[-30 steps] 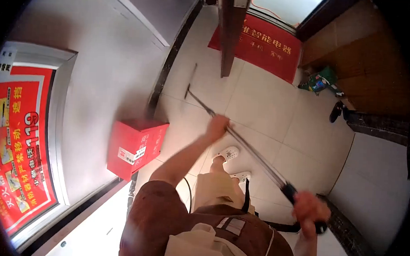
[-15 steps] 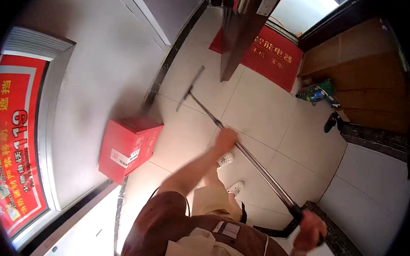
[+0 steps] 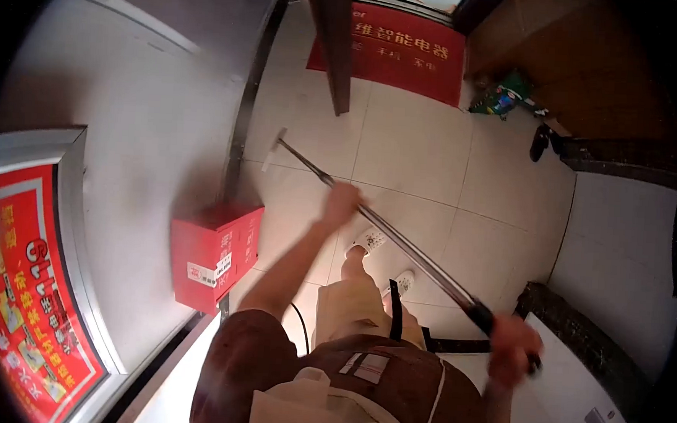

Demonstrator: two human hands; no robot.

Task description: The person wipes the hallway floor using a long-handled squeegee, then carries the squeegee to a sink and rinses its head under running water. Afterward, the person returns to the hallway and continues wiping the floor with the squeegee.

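Note:
A long metal pole point(image 3: 420, 258) runs slantwise across my body, with a black grip at its lower right end. My left hand point(image 3: 342, 204) is wrapped round the shaft near its upper left part. My right hand point(image 3: 513, 349) is closed on the black grip. At the far end, a narrow flat head point(image 3: 273, 150) rests on the pale tiled floor point(image 3: 410, 158), close to the dark skirting on the left; its outline is slightly blurred.
A red box point(image 3: 217, 255) stands by the left wall. Ahead are a dark door edge point(image 3: 331, 50) and a red mat point(image 3: 412, 54). A green bag point(image 3: 505, 96) and a black shoe point(image 3: 540, 142) lie at the right. My white clogs point(image 3: 370, 241) are on the tiles.
The view has shifted and turned. The pole's head has shifted left, nearer the left skirting, and it now looks shorter in view. Both hands have kept their hold on the pole.

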